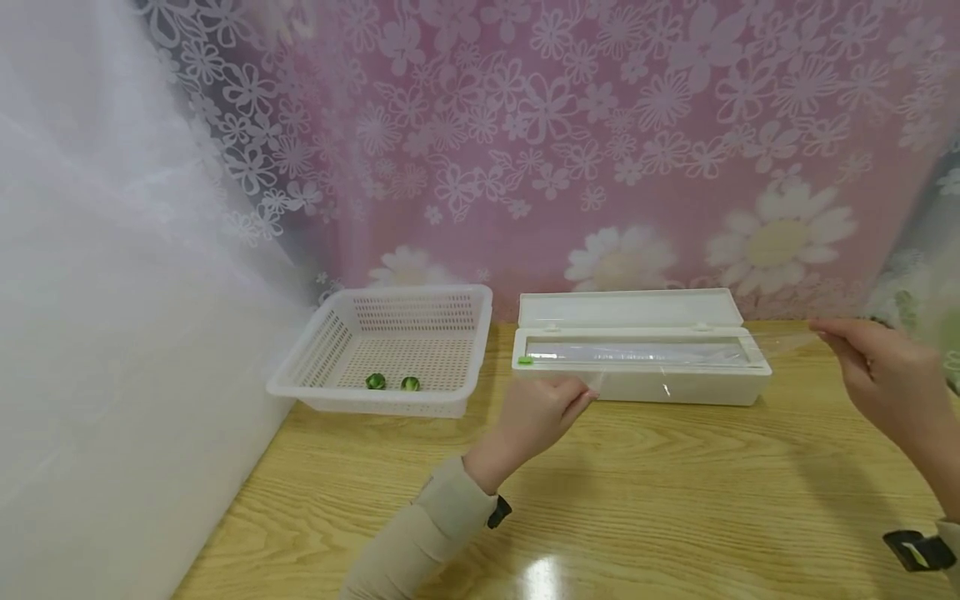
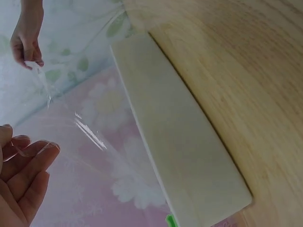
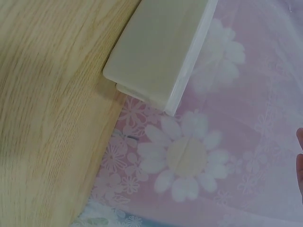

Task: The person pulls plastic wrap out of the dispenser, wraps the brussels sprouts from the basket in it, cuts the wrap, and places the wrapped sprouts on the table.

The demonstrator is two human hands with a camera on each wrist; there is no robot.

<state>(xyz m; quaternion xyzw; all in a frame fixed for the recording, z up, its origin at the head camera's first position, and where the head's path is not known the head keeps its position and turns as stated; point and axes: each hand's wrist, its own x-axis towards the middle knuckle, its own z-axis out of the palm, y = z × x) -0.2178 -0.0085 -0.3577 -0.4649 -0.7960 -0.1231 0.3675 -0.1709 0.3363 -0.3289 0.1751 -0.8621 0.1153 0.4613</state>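
Note:
A clear sheet of plastic wrap [image 2: 90, 134] is stretched between both hands, above and in front of a white wrap dispenser box [image 1: 720, 390]. The left hand [image 1: 536, 417] pinches one corner near the front of the box. The right hand [image 1: 888, 371] pinches the other corner, up and beyond the box's right end. The dispenser's lid [image 1: 630, 310] stands raised, and a roll of wrap shows inside. A green slide cutter [image 1: 526, 360] sits at the left end of its front edge. In the right wrist view only fingertips [image 3: 300, 172] show at the right edge.
Left of the dispenser stands a white perforated basket [image 1: 483, 350]. Two small round green vegetables [image 1: 376, 381] lie in it. A pink floral curtain [image 1: 480, 167] hangs behind the wooden table [image 1: 637, 500], and a whitish sheet [image 1: 112, 292] hangs along the left side.

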